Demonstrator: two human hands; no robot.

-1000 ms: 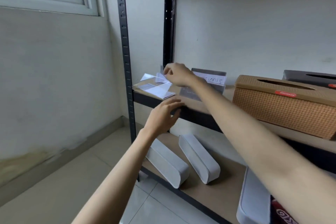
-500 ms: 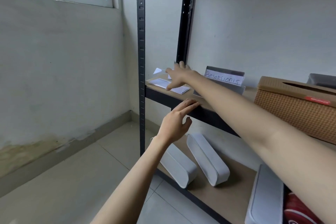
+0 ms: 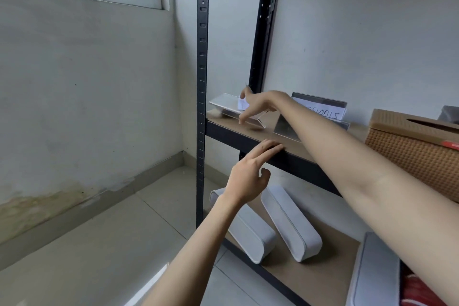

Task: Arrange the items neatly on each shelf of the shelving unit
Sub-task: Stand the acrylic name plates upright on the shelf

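A clear acrylic sign holder (image 3: pixel 224 107) lies tilted at the left end of the middle shelf (image 3: pixel 268 136). My right hand (image 3: pixel 258 104) reaches across and grips its right end, fingers spread over it. A second acrylic sign holder (image 3: pixel 320 109) with handwritten text stands behind my forearm. My left hand (image 3: pixel 250 171) rests its fingertips on the shelf's black front edge, holding nothing. Two white oblong boxes (image 3: pixel 289 221) lie angled on the lower shelf.
A brown woven tissue box (image 3: pixel 417 151) sits to the right on the middle shelf, a dark box (image 3: pixel 450 114) behind it. A white box (image 3: pixel 372 273) and a red item (image 3: pixel 419 290) lie at the lower right. Black uprights (image 3: pixel 202 82) frame the unit; tiled floor at left.
My right hand has taken hold of the left sign holder and tipped it up from flat on the shelf. My left hand has stayed at the shelf edge. The view has shifted left.
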